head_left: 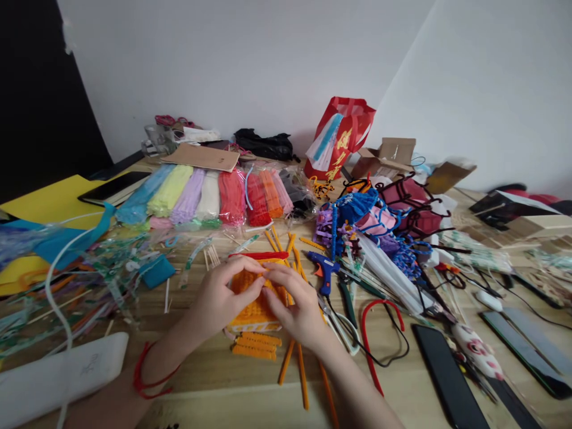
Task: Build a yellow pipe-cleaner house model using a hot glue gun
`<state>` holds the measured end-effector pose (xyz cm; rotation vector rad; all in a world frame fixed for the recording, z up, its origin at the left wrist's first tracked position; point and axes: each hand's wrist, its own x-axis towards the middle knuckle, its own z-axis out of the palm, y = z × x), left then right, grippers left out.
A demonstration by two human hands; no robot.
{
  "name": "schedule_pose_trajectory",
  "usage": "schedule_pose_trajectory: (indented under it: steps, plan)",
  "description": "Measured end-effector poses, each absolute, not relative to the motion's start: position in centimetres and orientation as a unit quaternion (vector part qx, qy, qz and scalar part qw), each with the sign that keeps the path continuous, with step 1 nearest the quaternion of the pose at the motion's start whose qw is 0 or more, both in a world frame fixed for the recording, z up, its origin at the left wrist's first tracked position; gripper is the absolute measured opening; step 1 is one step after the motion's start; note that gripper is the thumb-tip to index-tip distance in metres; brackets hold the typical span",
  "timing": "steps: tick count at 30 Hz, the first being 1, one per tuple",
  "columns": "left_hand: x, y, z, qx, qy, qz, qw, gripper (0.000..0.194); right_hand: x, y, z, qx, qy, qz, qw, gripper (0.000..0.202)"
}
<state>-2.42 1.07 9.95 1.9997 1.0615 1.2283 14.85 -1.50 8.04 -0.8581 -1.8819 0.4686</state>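
An orange woven piece (pixel 252 310) with a white band along its near edge lies on the table under both hands. Over its left side my left hand (pixel 227 292) has thumb and index finger pinched together. My right hand (pixel 297 301) meets it from the right, fingertips touching near the piece's far edge. What the fingertips hold is too small to make out. A red pipe cleaner strip (pixel 259 255) runs just beyond the fingers. Short orange coiled strips (pixel 256 345) lie nearer to me, and long orange pipe cleaners (pixel 302 375) extend at the right.
Bundles of coloured pipe cleaners (pixel 208 196) lie behind the hands. A blue glue gun (pixel 328 271), a red pipe cleaner (pixel 369 339) and a black phone (pixel 447 375) are at the right. At the left are a white power bank (pixel 67 372), its cable and scraps.
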Motion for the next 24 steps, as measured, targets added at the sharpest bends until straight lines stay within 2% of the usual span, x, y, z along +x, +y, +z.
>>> schedule_pose_trajectory:
  steps: [9, 14, 17, 21, 24]
  plan:
    - [-4.3, 2.9, 11.2, 0.801, 0.384, 0.338, 0.309, 0.014, 15.0, -1.2, 7.9, -0.345, -0.819, 0.111, 0.444, 0.035]
    - [-5.0, 3.0, 11.6, 0.825, 0.397, 0.293, 0.277, 0.025, 14.9, -0.9, 8.0, -0.338, -0.818, 0.115, 0.45, 0.033]
    - [-5.3, 3.0, 12.2, 0.833, 0.382, 0.305, 0.258, 0.025, 14.8, -0.9, 8.0, -0.337, -0.813, 0.13, 0.456, 0.032]
    - [-5.1, 2.9, 12.6, 0.832, 0.346, 0.36, 0.241, 0.011, 14.7, -0.9, 7.7, -0.339, -0.803, 0.145, 0.468, 0.031]
    - [-4.6, 2.8, 12.4, 0.827, 0.336, 0.384, 0.236, 0.013, 14.4, -1.1, 7.8, -0.351, -0.778, 0.175, 0.491, 0.026]
